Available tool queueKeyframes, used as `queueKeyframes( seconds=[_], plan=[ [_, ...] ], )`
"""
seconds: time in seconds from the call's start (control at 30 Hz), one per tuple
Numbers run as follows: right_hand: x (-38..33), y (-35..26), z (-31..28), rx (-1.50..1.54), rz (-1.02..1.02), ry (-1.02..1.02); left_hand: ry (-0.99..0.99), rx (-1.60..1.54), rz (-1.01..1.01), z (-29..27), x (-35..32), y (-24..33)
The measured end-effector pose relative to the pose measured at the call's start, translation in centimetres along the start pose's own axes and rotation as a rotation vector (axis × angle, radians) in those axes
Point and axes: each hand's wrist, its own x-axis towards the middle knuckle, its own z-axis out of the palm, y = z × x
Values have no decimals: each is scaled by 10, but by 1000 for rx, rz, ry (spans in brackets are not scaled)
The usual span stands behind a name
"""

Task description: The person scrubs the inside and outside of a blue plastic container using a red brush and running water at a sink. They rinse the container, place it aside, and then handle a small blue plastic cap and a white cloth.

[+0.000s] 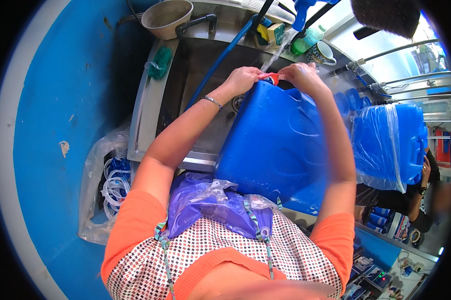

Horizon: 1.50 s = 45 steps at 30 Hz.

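Jerrycan across sink edge, left hand, right hand at top, room leftward

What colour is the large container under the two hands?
The container is blue; the head view, the only one, shows it best.

A wet blue jerrycan rests at the sink, mouth forward.
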Motion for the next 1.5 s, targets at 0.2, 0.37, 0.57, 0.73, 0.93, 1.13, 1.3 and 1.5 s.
queueKeyframes(
  seconds=[0.2,0.37,0.57,0.73,0.93,1.13,1.3,1.5],
  plan=[
    [-10,30,34,382,21,291,-115,-332,-159,-4,11,-3],
    [-9,41,44,330,327,154,-173,-256,-221,-12,23,5],
    [-6,49,51,590,179,72,-285,-140,-305,-22,30,15],
    [-3,46,50,621,36,93,-281,-231,-286,-21,35,8],
    [0,44,50,533,234,183,-241,-303,-331,-13,29,9],
    [-2,45,51,561,270,133,-248,-346,-384,-18,31,15],
    [2,50,54,425,446,209,-291,-433,-533,-17,45,21],
    [9,49,66,613,463,312,-289,282,-316,0,52,42]
  ],
)
